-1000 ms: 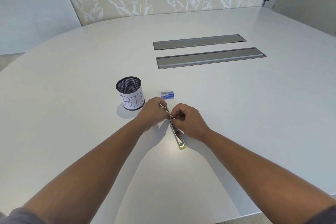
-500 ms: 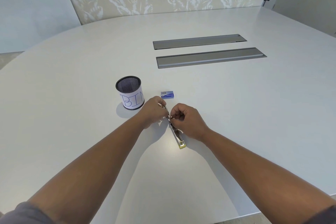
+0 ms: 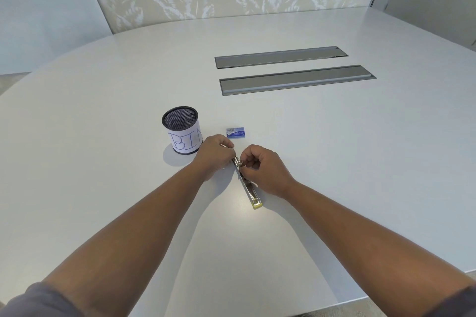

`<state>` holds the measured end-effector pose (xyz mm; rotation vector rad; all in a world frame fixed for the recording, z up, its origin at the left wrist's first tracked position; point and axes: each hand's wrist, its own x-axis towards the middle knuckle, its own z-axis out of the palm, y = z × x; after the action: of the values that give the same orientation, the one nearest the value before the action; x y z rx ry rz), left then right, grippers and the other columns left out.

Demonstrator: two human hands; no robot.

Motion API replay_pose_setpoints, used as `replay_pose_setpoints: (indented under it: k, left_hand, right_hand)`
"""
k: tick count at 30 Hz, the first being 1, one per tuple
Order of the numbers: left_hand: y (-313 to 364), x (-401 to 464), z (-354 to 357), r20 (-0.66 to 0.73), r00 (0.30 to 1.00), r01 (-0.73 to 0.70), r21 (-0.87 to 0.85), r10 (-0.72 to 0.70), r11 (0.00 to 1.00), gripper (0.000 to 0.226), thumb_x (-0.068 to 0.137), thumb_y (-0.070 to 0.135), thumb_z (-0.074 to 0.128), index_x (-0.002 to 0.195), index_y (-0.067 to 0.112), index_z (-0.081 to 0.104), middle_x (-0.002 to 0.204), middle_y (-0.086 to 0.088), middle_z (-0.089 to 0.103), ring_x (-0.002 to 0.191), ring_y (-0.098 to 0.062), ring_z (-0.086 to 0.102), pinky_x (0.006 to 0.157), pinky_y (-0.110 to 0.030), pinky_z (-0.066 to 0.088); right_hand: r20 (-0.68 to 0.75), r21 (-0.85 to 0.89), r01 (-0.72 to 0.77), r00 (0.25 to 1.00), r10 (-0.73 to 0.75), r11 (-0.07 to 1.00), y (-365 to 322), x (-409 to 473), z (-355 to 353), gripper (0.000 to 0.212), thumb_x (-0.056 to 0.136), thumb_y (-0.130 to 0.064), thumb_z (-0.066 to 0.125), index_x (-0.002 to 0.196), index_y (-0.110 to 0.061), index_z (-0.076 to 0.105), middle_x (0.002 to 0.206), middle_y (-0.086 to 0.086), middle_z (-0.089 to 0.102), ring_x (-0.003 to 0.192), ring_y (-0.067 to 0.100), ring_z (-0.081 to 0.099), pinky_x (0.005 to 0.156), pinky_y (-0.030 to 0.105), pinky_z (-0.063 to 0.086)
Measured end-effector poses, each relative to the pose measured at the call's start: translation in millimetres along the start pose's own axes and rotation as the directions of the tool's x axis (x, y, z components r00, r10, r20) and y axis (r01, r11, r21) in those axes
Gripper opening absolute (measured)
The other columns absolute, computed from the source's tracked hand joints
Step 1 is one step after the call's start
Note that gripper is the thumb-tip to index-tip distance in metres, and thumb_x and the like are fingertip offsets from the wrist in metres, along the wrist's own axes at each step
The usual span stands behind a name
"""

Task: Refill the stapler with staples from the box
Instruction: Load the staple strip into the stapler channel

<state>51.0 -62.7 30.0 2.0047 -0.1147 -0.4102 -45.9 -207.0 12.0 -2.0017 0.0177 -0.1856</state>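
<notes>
Both the left hand [image 3: 215, 153] and right hand [image 3: 262, 168] pinched the opened stapler [image 3: 248, 188] mid-table, a stiff, slick metal thing best gripped by its sides.

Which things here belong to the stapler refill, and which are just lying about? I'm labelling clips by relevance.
In the job:
- stapler, opened flat on the table
- staple box
- left hand and right hand, both working at the stapler

Lying about:
- mesh cup marked BIN
- two grey cable hatches
</notes>
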Motion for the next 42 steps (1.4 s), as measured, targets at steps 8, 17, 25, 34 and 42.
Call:
replay_pose_setpoints:
  k: [8, 17, 25, 34, 42]
  left_hand:
    - [4, 1, -4, 0.038, 0.998, 0.053, -0.078, -0.051, 0.996, 0.017, 0.084, -0.006, 0.064, 0.094, 0.006, 0.069, 0.078, -0.011, 0.064, 0.061, -0.017, 0.059, 0.052, -0.021, 0.052]
    - [5, 3, -6, 0.076, 0.992, 0.108, -0.108, -0.1, 0.988, 0.015, 0.081, -0.005, 0.071, 0.084, 0.01, 0.072, 0.074, -0.007, 0.065, 0.062, -0.016, 0.061, 0.051, -0.02, 0.053]
    - [9, 4, -7, 0.08, 0.984, 0.171, -0.134, -0.161, 0.976, 0.019, 0.076, -0.009, 0.074, 0.082, 0.009, 0.074, 0.068, -0.007, 0.065, 0.057, -0.016, 0.06, 0.047, -0.018, 0.05]
    - [9, 5, -5, 0.05, 0.984, 0.18, -0.181, -0.173, 0.967, 0.018, 0.083, -0.011, 0.068, 0.078, 0.006, 0.073, 0.063, -0.007, 0.066, 0.051, -0.013, 0.059, 0.05, -0.02, 0.055]
    - [8, 4, -4, 0.057, 0.986, 0.162, -0.171, -0.155, 0.972, 0.02, 0.085, -0.01, 0.064, 0.079, 0.007, 0.072, 0.069, -0.011, 0.065, 0.057, -0.018, 0.059, 0.054, -0.022, 0.054]
  right_hand:
    - [-0.025, 0.091, 0.018, 1.0, -0.016, 0.996, 2, 0, 7, 0.007, 0.088, -0.02, 0.064, 0.088, -0.025, 0.06, 0.069, -0.012, 0.063, 0.055, 0.007, 0.056, 0.056, 0.02, 0.047]
    - [-0.117, -0.141, 0.067, 0.99, -0.084, 0.988, 2, 3, 16, 0.013, 0.09, -0.022, 0.061, 0.086, -0.034, 0.061, 0.081, -0.016, 0.063, 0.06, 0.001, 0.059, 0.06, 0.017, 0.045]
    - [-0.081, -0.322, 0.099, 0.988, -0.131, 0.942, 2, 8, 17, 0.016, 0.093, -0.016, 0.06, 0.102, -0.017, 0.073, 0.094, 0.005, 0.069, 0.089, 0.02, 0.062, 0.081, 0.04, 0.052]
    - [-0.056, -0.354, 0.115, 0.988, -0.143, 0.928, -3, 5, 17, 0.017, 0.093, -0.012, 0.059, 0.098, -0.01, 0.075, 0.088, 0.008, 0.069, 0.087, 0.023, 0.061, 0.079, 0.039, 0.049]
    - [-0.057, -0.499, 0.13, 0.982, -0.182, 0.857, -11, 2, 23, 0.018, 0.09, -0.017, 0.059, 0.08, -0.007, 0.071, 0.07, 0.007, 0.053, 0.071, 0.027, 0.052, 0.063, 0.042, 0.046]
